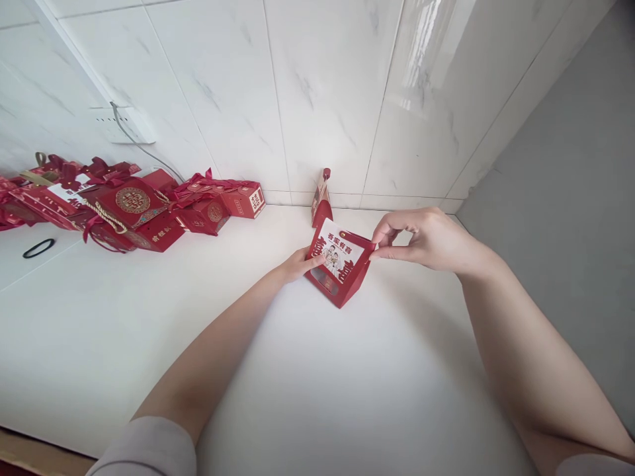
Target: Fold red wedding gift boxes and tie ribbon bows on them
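A red gift box (342,251) with a white printed panel, a couple drawing and a small clear window is tilted in the middle of the white table. My left hand (300,264) grips its left side, thumb over the front panel. With thumb and fingertips, my right hand (414,239) pinches the box's upper right corner. A gold-coloured stud shows at the top edge. Just behind it, near the wall, stands a second red box (321,198), seen from its narrow side.
Several red boxes with ribbons and cords (143,205) lie along the wall at the left. A black ring (38,248) rests on the white table (149,317). A grey cable (143,149) runs down from a wall socket (124,125).
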Available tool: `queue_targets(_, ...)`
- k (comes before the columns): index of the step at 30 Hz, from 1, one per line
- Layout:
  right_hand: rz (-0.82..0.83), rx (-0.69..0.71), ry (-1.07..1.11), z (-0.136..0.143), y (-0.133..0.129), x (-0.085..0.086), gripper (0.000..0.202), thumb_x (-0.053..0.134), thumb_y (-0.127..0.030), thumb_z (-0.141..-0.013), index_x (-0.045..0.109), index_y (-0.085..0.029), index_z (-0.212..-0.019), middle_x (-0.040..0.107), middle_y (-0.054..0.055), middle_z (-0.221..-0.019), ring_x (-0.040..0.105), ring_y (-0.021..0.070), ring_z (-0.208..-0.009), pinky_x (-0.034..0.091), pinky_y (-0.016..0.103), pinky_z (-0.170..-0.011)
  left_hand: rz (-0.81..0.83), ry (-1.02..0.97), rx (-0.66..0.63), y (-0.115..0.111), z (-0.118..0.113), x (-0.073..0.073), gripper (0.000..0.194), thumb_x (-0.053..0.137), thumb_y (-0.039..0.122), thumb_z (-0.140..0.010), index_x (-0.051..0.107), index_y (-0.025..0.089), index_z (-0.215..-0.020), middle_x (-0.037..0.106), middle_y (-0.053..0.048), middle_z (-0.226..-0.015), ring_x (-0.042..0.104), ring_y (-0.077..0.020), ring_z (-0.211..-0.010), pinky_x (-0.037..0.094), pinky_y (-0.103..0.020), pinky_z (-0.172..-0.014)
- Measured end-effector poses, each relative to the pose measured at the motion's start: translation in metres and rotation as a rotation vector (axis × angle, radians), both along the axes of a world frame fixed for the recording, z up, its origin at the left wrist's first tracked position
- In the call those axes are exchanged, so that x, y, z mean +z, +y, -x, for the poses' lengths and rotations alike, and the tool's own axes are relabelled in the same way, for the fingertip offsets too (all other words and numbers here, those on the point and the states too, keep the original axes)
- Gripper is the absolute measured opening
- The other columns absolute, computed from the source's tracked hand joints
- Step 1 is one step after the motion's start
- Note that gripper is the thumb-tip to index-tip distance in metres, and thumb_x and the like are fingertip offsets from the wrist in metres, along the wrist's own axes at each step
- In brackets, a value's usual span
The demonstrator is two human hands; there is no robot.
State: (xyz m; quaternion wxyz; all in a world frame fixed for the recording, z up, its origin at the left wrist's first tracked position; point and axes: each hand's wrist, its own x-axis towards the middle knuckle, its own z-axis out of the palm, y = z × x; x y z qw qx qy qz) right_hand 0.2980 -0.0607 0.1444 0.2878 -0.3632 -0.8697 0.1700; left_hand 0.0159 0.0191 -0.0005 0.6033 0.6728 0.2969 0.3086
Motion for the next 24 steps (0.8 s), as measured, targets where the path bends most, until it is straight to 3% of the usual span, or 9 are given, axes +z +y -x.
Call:
queue_targets(8,0.040,0.148,0.011,0.006,-0.002,0.002,0.025,0.064,-0.045,-0.088,0.058,-0.023,-0.080,0.064,0.003,-0.080,0.057,0.0172,-0.070,0.044,0.030,-0.059,0.010,-0.009,0.010,0.001,-0.001,0.001,0.065,0.069,0.060,-0.076,0.064,0.012,-0.119,0.067,-0.015,-0.124,0.063,-0.0320,-0.113,0.047,-0.044,-0.100)
queue_targets(19,0.107,0.154,0.000,0.004,-0.001,-0.001,0.026,0.064,-0.044,-0.088,0.055,-0.022,-0.078,0.061,0.001,-0.075,0.053,0.0149,-0.066,0.041,0.027,-0.056,0.060,0.001,-0.014,-0.005,0.002,0.006,0.060,0.066,0.057,-0.081,0.062,0.012,-0.120,0.069,-0.014,-0.120,0.065,-0.0297,-0.107,0.047,-0.042,-0.096)
queue_targets(24,0.166,0.118,0.076,0.006,0.001,-0.004,0.025,0.067,-0.044,-0.085,0.058,-0.022,-0.080,0.066,0.002,-0.079,0.060,0.0167,-0.072,0.047,0.030,-0.065,-0.113,-0.049,0.057,-0.007,-0.004,0.014,0.067,0.069,0.053,-0.080,0.050,0.018,-0.134,0.061,-0.013,-0.131,0.059,-0.0311,-0.117,0.046,-0.043,-0.099)
